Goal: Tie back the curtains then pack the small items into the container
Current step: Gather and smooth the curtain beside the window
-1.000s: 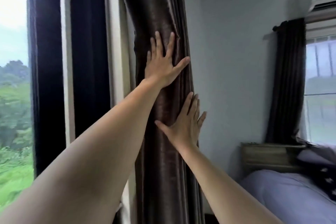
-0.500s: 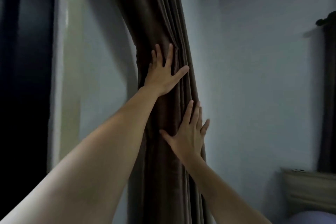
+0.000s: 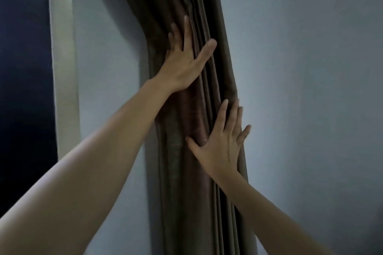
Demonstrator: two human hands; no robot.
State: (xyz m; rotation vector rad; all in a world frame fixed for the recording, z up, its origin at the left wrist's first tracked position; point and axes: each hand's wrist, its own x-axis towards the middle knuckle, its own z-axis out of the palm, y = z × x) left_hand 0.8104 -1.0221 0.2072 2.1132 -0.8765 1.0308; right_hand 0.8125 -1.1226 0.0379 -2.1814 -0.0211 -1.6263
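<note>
While pressing flat on the bunched curtain (image 3: pixel 180 203) — left hand (image 3: pixel 182 66) high, right hand (image 3: pixel 219 149) lower — fingers (image 3: pixel 186 33) straight, loosely spread, pinching nothing.

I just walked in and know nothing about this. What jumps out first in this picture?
A gathered brown curtain runs down the middle, bunched into tight vertical folds against a pale wall. Both arms reach up to it, palms flat and fingers spread: the left hand higher up, the right hand lower, near the folds' right edge. A pale window frame stands at far left.
</note>
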